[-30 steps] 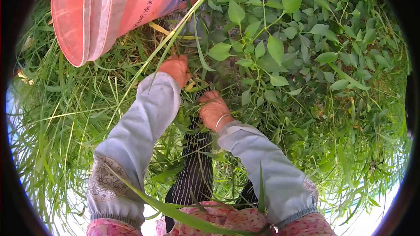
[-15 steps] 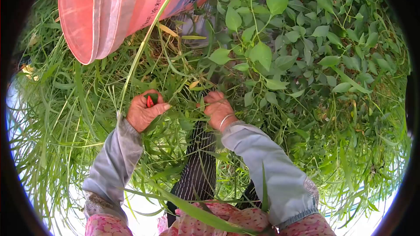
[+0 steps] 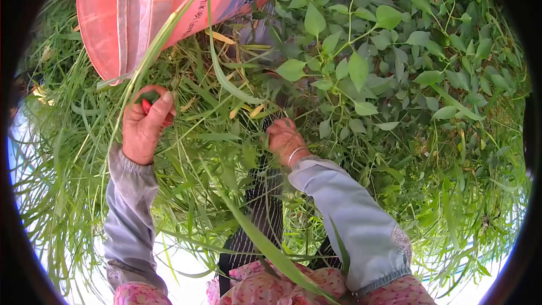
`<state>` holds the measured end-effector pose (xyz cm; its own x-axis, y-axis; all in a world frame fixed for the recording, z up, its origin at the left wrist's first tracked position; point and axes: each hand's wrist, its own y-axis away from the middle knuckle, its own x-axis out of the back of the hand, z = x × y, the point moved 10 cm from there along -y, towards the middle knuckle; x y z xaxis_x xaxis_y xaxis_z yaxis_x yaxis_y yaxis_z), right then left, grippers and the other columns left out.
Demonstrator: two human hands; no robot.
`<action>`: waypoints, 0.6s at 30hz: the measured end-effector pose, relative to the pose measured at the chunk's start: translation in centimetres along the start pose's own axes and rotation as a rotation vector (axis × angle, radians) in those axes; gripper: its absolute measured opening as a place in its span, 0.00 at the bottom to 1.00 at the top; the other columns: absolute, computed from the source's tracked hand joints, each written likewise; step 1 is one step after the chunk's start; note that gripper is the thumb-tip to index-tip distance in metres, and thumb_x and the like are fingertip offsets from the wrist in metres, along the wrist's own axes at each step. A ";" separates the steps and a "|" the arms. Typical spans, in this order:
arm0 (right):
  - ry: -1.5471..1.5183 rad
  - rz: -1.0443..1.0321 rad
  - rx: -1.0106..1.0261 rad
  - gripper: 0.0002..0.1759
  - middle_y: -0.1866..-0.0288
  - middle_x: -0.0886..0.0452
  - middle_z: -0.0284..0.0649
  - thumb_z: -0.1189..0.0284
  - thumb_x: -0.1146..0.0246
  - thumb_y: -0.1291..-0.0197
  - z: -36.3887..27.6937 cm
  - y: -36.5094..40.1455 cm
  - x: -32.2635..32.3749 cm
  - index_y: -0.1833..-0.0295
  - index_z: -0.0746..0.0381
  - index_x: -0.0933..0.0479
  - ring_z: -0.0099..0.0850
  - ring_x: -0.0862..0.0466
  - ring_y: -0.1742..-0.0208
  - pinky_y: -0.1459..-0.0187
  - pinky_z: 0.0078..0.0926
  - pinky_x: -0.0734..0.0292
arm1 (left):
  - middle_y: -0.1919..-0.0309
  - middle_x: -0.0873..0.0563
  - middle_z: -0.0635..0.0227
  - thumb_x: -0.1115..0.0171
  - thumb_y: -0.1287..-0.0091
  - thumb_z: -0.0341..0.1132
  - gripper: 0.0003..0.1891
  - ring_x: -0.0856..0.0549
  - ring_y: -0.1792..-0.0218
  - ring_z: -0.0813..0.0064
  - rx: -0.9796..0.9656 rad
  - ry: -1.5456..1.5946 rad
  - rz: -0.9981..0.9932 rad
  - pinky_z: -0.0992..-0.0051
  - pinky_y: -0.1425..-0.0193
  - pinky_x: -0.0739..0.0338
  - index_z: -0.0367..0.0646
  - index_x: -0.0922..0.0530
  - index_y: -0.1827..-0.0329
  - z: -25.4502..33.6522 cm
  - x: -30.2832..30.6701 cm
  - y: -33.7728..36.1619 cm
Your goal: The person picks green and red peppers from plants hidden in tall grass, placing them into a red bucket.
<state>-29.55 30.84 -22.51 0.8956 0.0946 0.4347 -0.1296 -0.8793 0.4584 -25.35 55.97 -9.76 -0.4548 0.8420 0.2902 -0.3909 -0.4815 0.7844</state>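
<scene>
My left hand (image 3: 144, 133) is raised over the grass, closed around red chili peppers (image 3: 147, 106), with something dark green against the palm. Its fist is just below the mouth of a pink printed sack (image 3: 183, 3). At the centre, my right hand (image 3: 285, 139) reaches into the stems beside the leafy plant (image 3: 358, 70), its fingers curled in. Whatever those fingers grip is hidden by leaves. A bracelet (image 3: 296, 153) circles the right wrist.
Tall grass (image 3: 62, 158) crowds the left side and the middle. One long grass stem (image 3: 164, 36) crosses in front of the sack. My striped trouser leg (image 3: 264, 214) stands among the blades, and a broad blade (image 3: 262, 243) arches across my lap.
My left hand has moved up and to the left, closer to the sack, still holding the peppers. My right hand has stayed nearly in place. The long stem has bent leftward.
</scene>
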 end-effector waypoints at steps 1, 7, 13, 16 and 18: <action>-0.036 0.028 -0.033 0.11 0.64 0.24 0.34 0.71 0.43 0.56 0.2 0.0 -0.5 0.64 0.52 0.23 0.37 0.28 0.48 0.42 0.34 0.36 | 0.80 0.24 0.77 0.42 0.37 0.35 0.06 0.31 0.82 0.88 0.016 -0.091 -0.144 0.86 0.78 0.39 0.42 0.25 0.65 -0.4 -2.6 -0.1; 0.101 -0.173 -0.012 0.11 0.61 0.25 0.33 0.68 0.44 0.53 -0.5 -0.2 -1.0 0.61 0.50 0.22 0.36 0.29 0.45 0.36 0.41 0.43 | 0.74 0.19 0.67 0.44 0.40 0.33 0.10 0.22 0.75 0.75 -0.408 -1.023 -0.497 0.74 0.71 0.28 0.37 0.24 0.59 -3.8 -19.6 -4.4; 0.166 -0.198 -0.025 0.16 0.57 0.26 0.32 0.67 0.46 0.52 0.1 -0.1 -2.3 0.55 0.48 0.22 0.38 0.32 0.41 0.33 0.40 0.49 | 0.69 0.20 0.65 0.44 0.42 0.30 0.09 0.21 0.72 0.73 -0.410 -1.676 -0.469 0.73 0.68 0.26 0.41 0.23 0.58 -15.9 -23.1 -13.2; 0.121 -0.200 -0.057 0.17 0.59 0.26 0.32 0.68 0.46 0.53 -0.1 0.3 -2.5 0.54 0.49 0.22 0.36 0.32 0.42 0.34 0.38 0.48 | 0.67 0.21 0.65 0.43 0.43 0.28 0.09 0.22 0.71 0.73 -0.340 -1.510 -0.403 0.74 0.67 0.27 0.42 0.23 0.59 -18.3 -20.2 -14.0; 0.221 -0.199 -0.002 0.17 0.61 0.26 0.31 0.68 0.46 0.53 -0.7 0.2 -1.5 0.55 0.50 0.22 0.35 0.31 0.43 0.34 0.37 0.46 | 0.66 0.22 0.65 0.43 0.44 0.27 0.09 0.23 0.71 0.73 -0.330 -1.245 -0.323 0.74 0.67 0.27 0.43 0.23 0.59 -18.9 -17.4 -13.7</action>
<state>-31.25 30.89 -22.51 0.7893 0.3645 0.4941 0.0380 -0.8321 0.5533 -27.22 43.31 -35.90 0.6575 0.5033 0.5607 -0.5971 -0.1059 0.7952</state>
